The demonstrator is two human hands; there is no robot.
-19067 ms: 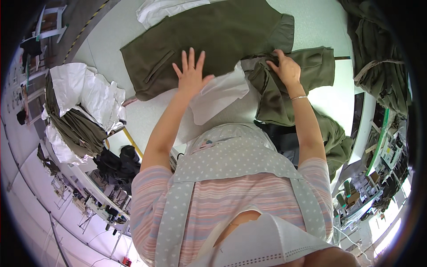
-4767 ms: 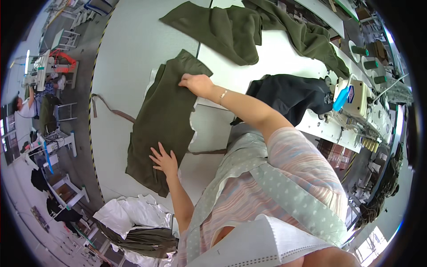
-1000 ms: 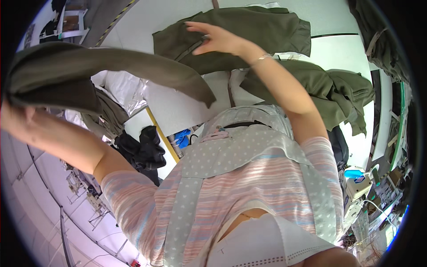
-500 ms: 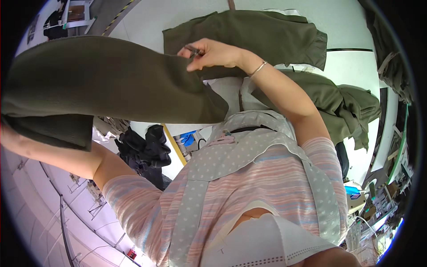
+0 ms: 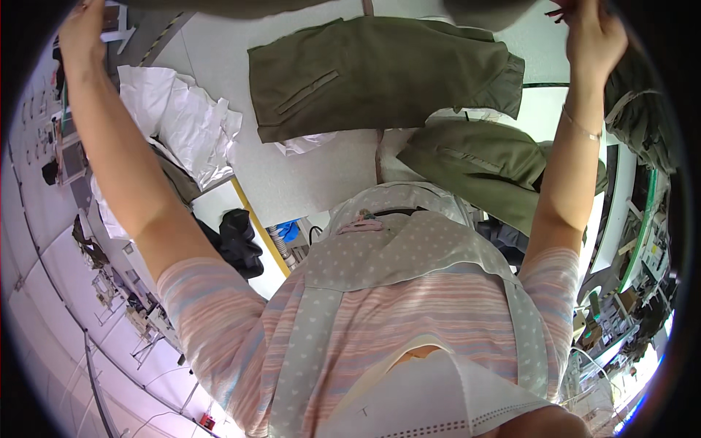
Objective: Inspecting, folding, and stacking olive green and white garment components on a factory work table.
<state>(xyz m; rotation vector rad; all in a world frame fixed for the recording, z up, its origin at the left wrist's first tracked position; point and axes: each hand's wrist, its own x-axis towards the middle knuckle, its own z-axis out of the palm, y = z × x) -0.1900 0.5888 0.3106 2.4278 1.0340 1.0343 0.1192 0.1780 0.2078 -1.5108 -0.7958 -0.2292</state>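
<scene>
Both raised hands, left hand point(image 5: 82, 33) and right hand point(image 5: 595, 36), pinch an olive garment point(image 5: 292, 6) stretched sideways between them, above the folded olive trousers point(image 5: 380, 73) on the table point(image 5: 314, 175).

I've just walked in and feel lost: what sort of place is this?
Probably a garment workshop. Olive garment pieces lie on a wide white cutting table, with crumpled white paper beside them, and rows of workstations line the floor below.

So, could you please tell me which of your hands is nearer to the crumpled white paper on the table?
Left. The left hand is raised just above and left of the white paper; the right hand is far across at the upper right.
</scene>
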